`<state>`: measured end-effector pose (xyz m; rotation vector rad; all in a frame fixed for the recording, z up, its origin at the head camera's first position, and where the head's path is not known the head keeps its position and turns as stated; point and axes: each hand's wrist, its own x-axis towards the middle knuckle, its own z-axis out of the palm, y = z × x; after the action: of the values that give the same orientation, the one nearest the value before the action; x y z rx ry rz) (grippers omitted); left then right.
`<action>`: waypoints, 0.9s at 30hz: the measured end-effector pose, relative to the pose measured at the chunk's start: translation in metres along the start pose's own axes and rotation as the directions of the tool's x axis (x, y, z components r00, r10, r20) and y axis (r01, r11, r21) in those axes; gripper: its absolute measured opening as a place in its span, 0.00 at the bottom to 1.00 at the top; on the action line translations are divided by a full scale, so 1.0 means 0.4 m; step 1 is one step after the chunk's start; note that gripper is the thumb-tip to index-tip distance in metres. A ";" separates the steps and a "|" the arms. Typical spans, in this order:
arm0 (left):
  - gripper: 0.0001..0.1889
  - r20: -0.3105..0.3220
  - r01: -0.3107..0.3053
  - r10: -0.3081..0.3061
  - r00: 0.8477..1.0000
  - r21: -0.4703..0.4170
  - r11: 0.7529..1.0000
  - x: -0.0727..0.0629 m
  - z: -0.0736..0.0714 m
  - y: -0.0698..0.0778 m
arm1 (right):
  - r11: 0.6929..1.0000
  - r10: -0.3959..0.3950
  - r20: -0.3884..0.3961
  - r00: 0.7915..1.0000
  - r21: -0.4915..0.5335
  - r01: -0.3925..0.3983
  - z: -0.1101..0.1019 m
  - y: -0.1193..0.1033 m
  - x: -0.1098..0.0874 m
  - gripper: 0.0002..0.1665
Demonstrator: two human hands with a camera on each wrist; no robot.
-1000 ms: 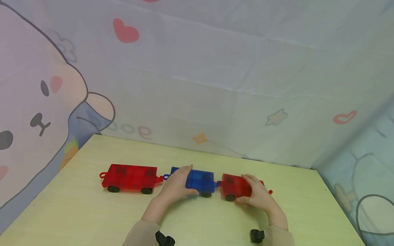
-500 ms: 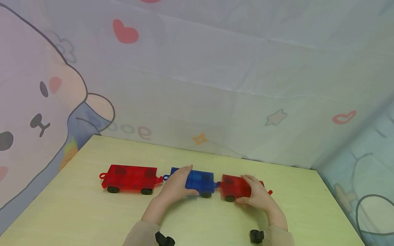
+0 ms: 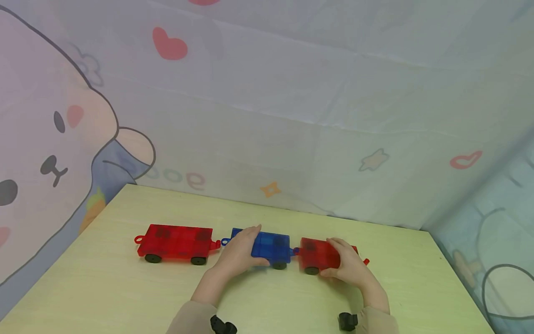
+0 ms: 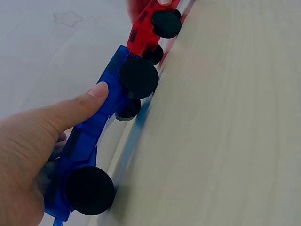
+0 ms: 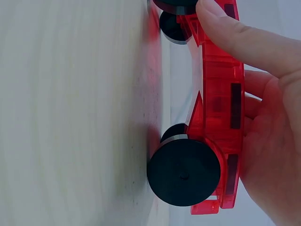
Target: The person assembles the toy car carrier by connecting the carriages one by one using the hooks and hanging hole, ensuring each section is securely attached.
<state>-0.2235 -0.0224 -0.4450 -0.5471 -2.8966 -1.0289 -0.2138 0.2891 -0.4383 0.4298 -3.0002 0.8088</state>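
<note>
My left hand (image 3: 238,250) grips a see-through blue toy train car (image 3: 272,247) across its top, thumb on the near side. With its thumb on the near side too, my right hand (image 3: 350,263) grips a red toy train car (image 3: 317,253) just to the right. The blue car's right coupler meets the red car's left ring; whether they are hooked I cannot tell. A second red toy car (image 3: 179,242) stands at the left, its peg close to the blue car's ring. Black wheels (image 5: 183,172) show under the held red car in the right wrist view.
Everything stands on a pale wooden table (image 3: 125,292). A printed cloth (image 3: 271,93) with hearts and a bear hangs behind the table's far edge. Black wrist cameras (image 3: 223,324) sit at both sleeves.
</note>
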 end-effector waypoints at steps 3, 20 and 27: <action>0.49 -0.001 -0.006 0.006 1.000 0.005 1.000 0.001 0.001 -0.001 | 1.000 0.001 -0.001 1.000 -0.003 -0.001 -0.001 0.000 -0.002 0.53; 0.50 0.008 -0.020 0.020 1.000 0.019 1.000 0.002 0.000 0.003 | 1.000 0.022 0.010 1.000 0.019 -0.022 -0.007 0.000 -0.003 0.55; 0.50 0.012 -0.018 0.018 1.000 0.011 1.000 0.000 0.000 0.008 | 1.000 0.019 0.010 1.000 0.017 -0.019 -0.013 -0.002 -0.008 0.56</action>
<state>-0.2226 -0.0199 -0.4431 -0.5795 -2.9002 -1.0099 -0.2110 0.2919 -0.4337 0.4075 -3.0131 0.8371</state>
